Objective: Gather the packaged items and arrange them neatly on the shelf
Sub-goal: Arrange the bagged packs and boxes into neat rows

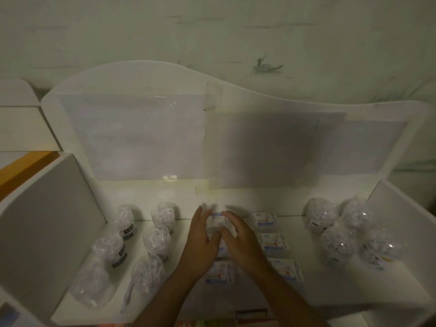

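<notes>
On the white shelf (247, 199), my left hand (200, 239) and my right hand (243, 239) press from both sides on a small white printed packet (218, 219) at the far end of a middle column. Another packet (219, 272) of that column lies nearer me, partly under my wrists. To the right runs a column of three packets (264, 219), (274, 241), (286, 270). Clear round tubs of white pieces stand in two rows on the left (157, 239) and in a cluster on the right (336, 241). The picture is dim and blurred.
White side panels close the shelf at the left (54, 208) and right (401, 208), with a curved back panel (188, 128) behind. An orange edge (26, 166) shows at the far left. Coloured items (250, 315) lie below the shelf's front edge.
</notes>
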A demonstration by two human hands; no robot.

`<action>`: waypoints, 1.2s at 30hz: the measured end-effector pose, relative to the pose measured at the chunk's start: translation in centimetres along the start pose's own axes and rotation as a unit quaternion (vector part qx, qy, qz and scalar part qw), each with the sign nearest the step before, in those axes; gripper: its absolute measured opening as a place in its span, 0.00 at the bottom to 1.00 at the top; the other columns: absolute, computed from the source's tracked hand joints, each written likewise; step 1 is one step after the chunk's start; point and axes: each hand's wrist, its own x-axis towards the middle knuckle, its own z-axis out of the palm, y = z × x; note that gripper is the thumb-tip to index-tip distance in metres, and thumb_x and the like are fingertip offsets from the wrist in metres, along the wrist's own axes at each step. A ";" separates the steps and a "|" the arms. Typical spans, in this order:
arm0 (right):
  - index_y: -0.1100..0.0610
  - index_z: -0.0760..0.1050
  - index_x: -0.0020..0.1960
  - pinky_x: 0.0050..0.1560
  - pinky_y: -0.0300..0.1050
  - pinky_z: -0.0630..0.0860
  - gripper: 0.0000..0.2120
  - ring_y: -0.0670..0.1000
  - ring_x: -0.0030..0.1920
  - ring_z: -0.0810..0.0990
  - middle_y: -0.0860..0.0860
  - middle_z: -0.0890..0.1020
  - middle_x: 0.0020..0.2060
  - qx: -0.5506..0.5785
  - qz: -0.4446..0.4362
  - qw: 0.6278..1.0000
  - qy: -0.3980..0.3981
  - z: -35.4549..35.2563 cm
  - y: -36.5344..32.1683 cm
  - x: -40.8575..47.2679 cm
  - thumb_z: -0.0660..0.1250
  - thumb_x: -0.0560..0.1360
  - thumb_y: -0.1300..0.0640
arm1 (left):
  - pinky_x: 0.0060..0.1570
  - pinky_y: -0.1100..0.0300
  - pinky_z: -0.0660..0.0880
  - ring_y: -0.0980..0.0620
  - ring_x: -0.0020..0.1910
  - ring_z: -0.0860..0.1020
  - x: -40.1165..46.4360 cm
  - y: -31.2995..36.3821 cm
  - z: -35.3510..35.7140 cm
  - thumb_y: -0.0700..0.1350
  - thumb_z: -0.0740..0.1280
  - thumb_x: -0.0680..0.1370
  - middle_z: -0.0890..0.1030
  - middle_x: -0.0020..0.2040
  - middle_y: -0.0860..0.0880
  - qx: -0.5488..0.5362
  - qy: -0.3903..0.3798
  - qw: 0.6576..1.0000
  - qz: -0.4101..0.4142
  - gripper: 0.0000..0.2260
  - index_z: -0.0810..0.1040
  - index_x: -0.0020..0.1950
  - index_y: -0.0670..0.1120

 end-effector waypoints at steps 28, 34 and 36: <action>0.51 0.62 0.74 0.46 0.20 0.70 0.23 0.46 0.64 0.72 0.45 0.71 0.64 0.115 0.058 0.991 0.037 -9.9 7.4 -1.4 0.60 0.81 0.64 | 0.62 0.51 0.75 0.52 0.63 0.75 -1.2 3.6 13.7 0.42 0.60 0.81 0.71 0.68 0.52 -0.142 0.005 0.981 -0.136 0.25 0.55 0.76 0.56; 0.51 0.60 0.75 0.43 0.19 0.69 0.26 0.45 0.65 0.69 0.45 0.69 0.65 0.135 0.046 0.989 0.031 -9.6 7.0 -1.8 0.59 0.81 0.66 | 0.48 0.69 0.77 0.63 0.54 0.77 -1.0 3.2 13.2 0.44 0.61 0.81 0.73 0.59 0.63 -0.138 -0.014 0.984 -0.115 0.24 0.57 0.73 0.57; 0.51 0.60 0.75 0.44 0.17 0.67 0.25 0.45 0.65 0.69 0.46 0.70 0.66 0.129 0.042 0.990 0.036 -9.4 7.1 -1.7 0.59 0.80 0.66 | 0.50 0.67 0.78 0.61 0.57 0.78 -0.9 3.0 13.1 0.46 0.62 0.80 0.75 0.62 0.60 -0.137 -0.016 0.984 -0.108 0.24 0.59 0.73 0.56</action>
